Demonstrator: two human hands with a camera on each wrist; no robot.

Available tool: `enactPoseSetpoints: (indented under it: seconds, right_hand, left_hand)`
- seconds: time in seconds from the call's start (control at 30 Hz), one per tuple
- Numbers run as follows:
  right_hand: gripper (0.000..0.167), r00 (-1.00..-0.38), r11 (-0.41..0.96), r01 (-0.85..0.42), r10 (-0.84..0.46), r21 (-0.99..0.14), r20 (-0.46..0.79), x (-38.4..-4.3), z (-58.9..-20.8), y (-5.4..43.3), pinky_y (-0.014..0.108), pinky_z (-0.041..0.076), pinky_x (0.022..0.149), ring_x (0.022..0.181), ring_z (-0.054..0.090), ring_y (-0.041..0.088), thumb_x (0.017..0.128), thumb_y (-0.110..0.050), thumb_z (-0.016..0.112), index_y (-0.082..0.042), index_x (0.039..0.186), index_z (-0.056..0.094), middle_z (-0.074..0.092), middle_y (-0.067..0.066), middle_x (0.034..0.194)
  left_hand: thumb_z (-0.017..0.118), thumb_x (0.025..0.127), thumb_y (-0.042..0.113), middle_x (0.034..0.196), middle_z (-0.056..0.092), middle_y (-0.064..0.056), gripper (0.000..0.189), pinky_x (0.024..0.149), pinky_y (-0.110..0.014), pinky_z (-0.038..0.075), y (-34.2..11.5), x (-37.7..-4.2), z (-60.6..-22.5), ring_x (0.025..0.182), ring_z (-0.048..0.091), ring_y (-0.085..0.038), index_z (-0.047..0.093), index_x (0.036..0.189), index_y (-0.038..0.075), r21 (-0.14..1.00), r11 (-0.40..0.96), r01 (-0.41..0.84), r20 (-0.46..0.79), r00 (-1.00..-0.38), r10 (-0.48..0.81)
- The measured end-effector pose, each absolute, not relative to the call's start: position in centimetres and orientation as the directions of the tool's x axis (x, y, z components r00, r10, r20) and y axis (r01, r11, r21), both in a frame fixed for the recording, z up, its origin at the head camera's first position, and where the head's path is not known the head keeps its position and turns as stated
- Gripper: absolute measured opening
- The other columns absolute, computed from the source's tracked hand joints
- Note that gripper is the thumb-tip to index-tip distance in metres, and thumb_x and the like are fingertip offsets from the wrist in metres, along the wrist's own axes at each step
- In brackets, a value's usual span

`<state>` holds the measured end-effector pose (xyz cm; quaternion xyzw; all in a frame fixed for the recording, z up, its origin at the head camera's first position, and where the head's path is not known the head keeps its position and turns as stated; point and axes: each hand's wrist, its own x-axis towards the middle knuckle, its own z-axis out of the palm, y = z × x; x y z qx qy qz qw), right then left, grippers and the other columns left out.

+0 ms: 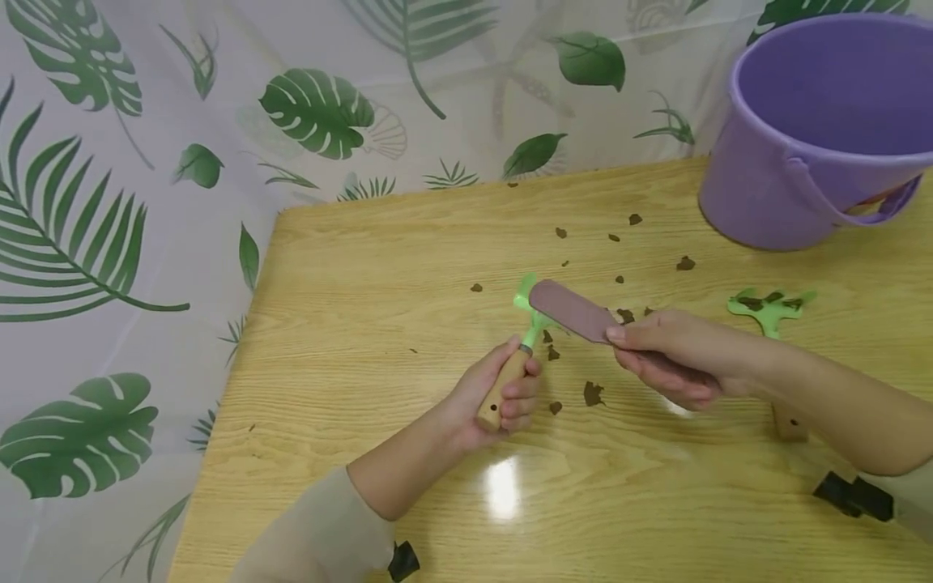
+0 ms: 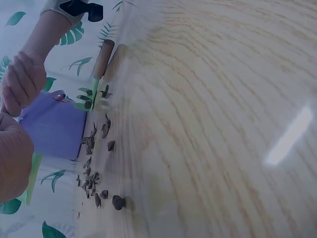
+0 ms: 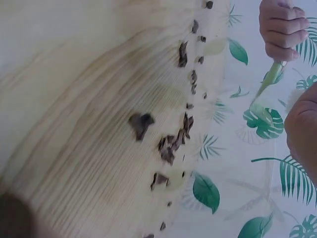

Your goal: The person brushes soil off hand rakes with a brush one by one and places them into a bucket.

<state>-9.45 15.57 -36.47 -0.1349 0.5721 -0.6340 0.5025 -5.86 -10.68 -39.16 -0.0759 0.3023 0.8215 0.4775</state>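
My left hand (image 1: pixel 503 397) grips the wooden handle of a small garden tool (image 1: pixel 535 328) with a bright green head, held tilted above the table. My right hand (image 1: pixel 674 356) pinches a flat mauve-brown strip (image 1: pixel 572 310) with a rounded end, thumb on top. The strip's far end overlaps the green head in the head view and hides part of it. In the left wrist view the left hand (image 2: pixel 12 158) is at the left edge, close to the right hand (image 2: pixel 25 82). The right wrist view shows the left hand (image 3: pixel 282 29) around the tool's handle.
A second green garden fork (image 1: pixel 765 308) with a wooden handle lies at right, brown bits on its tines, partly behind the right forearm. A purple bucket (image 1: pixel 765 186) stands at the back right. Several brown flakes (image 1: pixel 594 394) are scattered over the wooden table (image 1: pixel 350 324). A leaf-print sheet (image 1: pixel 452 97) hangs behind.
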Motion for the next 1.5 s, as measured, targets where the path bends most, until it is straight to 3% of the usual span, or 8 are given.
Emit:
enactPoseSetpoints:
  seconds: [0.17,0.37,0.6,0.8,1.0,1.2,1.37,1.5]
  right_hand:
    - [0.040,-0.422,0.078,0.627,-0.802,-0.775,-0.422,-10.1,-36.9,14.7,0.035,0.010,0.035,0.034,0.035,0.005,0.103,-0.037,0.037,-0.012,0.075,0.052,0.043,-0.007,0.049]
    - [0.038,-0.397,0.074,0.644,-0.818,-0.761,-0.416,-10.2,-38.3,14.3,0.025,0.020,0.035,0.036,0.037,0.002,0.103,-0.035,0.037,-0.014,0.077,0.052,0.043,-0.009,0.052]
    - [0.041,-0.534,0.210,0.485,-0.698,-0.849,-0.477,-10.3,-39.7,14.1,0.018,0.033,0.033,0.035,0.036,0.003,0.102,-0.038,0.039,-0.007,0.078,0.053,0.043,-0.006,0.050]
    - [0.045,-0.626,0.392,0.344,-0.582,-0.853,-0.519,-10.4,-40.0,13.3,0.020,0.033,0.031,0.033,0.035,0.006,0.102,-0.037,0.039,0.001,0.079,0.048,0.045,-0.002,0.049]
    - [0.044,-0.703,0.536,0.118,-0.550,-0.836,-0.452,-10.3,-39.9,12.9,0.024,0.038,0.030,0.032,0.038,0.007,0.103,-0.034,0.038,-0.001,0.076,0.050,0.048,0.000,0.049]
    - [0.041,-0.784,0.653,-0.121,-0.525,-0.748,-0.331,-10.0,-40.0,12.7,0.020,0.032,0.032,0.033,0.034,0.006,0.104,-0.030,0.037,-0.006,0.074,0.051,0.045,-0.003,0.046]
    - [0.042,-0.821,0.686,-0.170,-0.495,-0.708,-0.282,-10.3,-40.2,13.1,0.021,0.033,0.033,0.036,0.037,0.008,0.104,-0.031,0.035,-0.005,0.076,0.054,0.048,-0.001,0.049]
    - [0.050,-0.888,0.729,-0.095,-0.369,-0.678,-0.273,-11.3,-40.1,15.1,0.026,0.038,0.034,0.038,0.042,0.013,0.104,-0.040,0.029,-0.002,0.081,0.054,0.052,0.002,0.055]
  left_hand:
    - [0.022,0.103,0.046,0.050,0.045,0.010,0.046,0.035,-0.010,0.037,-10.3,-6.2,-38.6,0.037,0.046,0.001,0.049,0.082,0.014,0.419,-0.343,-0.841,-0.411,-0.512,0.754]
    - [0.022,0.103,0.046,0.050,0.045,0.010,0.047,0.035,-0.010,0.037,-10.0,-6.3,-38.1,0.038,0.046,0.001,0.049,0.081,0.015,0.419,-0.322,-0.849,-0.410,-0.494,0.767]
    - [0.024,0.103,0.045,0.051,0.044,0.010,0.046,0.037,-0.009,0.039,-10.0,-6.6,-38.2,0.039,0.047,0.002,0.050,0.079,0.015,0.388,-0.318,-0.865,-0.422,-0.474,0.773]
    - [0.026,0.103,0.044,0.050,0.042,0.011,0.045,0.037,-0.009,0.036,-9.8,-6.7,-38.2,0.038,0.045,0.001,0.049,0.075,0.017,0.369,-0.300,-0.880,-0.484,-0.457,0.746]
    - [0.024,0.103,0.043,0.052,0.042,0.009,0.045,0.037,-0.010,0.036,-9.1,-6.7,-37.9,0.039,0.044,-0.001,0.047,0.077,0.015,0.295,-0.324,-0.899,-0.552,-0.437,0.710]
    - [0.026,0.103,0.046,0.052,0.042,0.009,0.045,0.038,-0.010,0.033,-8.3,-6.6,-37.4,0.039,0.042,-0.001,0.046,0.075,0.015,0.254,-0.380,-0.890,-0.628,-0.450,0.635]
    - [0.026,0.103,0.044,0.051,0.042,0.010,0.047,0.038,-0.009,0.032,-8.0,-6.4,-37.2,0.038,0.041,0.000,0.046,0.072,0.015,0.220,-0.421,-0.880,-0.672,-0.449,0.589]
    - [0.023,0.103,0.043,0.049,0.043,0.009,0.050,0.036,-0.009,0.033,-8.1,-6.1,-37.0,0.037,0.042,-0.001,0.046,0.070,0.015,0.186,-0.417,-0.890,-0.688,-0.421,0.592]
